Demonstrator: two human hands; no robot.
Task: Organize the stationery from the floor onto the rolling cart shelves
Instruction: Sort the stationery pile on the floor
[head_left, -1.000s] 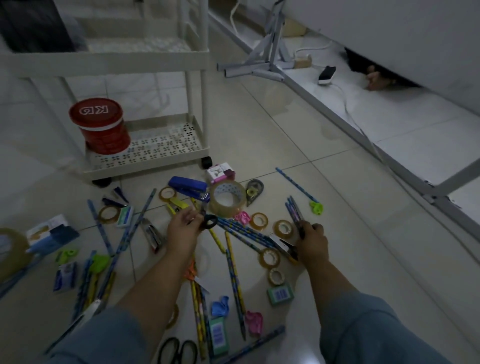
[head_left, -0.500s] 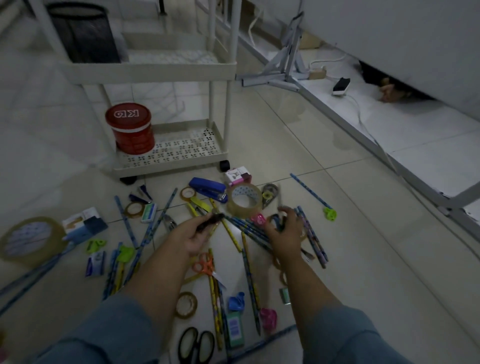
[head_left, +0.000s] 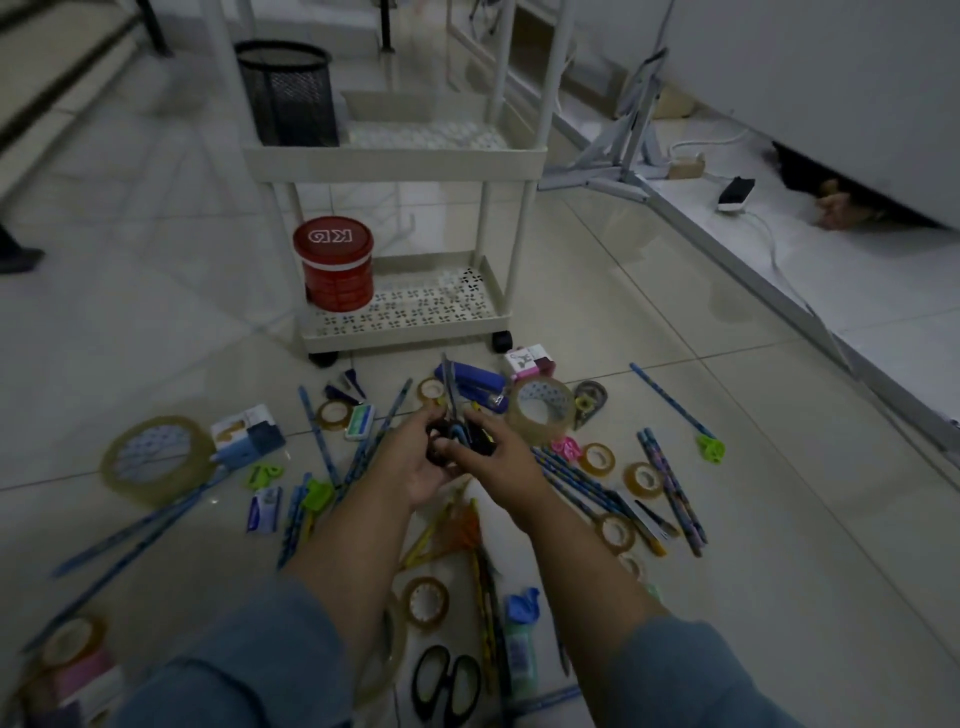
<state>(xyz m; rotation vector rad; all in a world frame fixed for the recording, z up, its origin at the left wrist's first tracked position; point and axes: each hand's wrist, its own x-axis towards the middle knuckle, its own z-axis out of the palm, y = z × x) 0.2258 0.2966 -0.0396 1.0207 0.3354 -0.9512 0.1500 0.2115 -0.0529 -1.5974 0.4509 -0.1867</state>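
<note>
Over the middle of the floor pile, my left hand and my right hand meet. Together they grip black-handled scissors whose blades point up toward the cart; what else lies between the fingers is hidden. The white rolling cart stands just behind. Its bottom shelf carries a red tin, and a black mesh pen cup stands on the shelf above. Around my hands lie a blue stapler, a wide tape roll, blue pencils and several small tape rolls.
A second big tape roll lies at the left, and another pair of black scissors lies between my forearms. Orange scissors sit under my wrists. A metal stand and a cable with a plug block line the right wall.
My hands have come together from apart on the floor and lifted the scissors, so the blades now stand up. My view has tilted up, showing more of the cart and the mesh cup.
</note>
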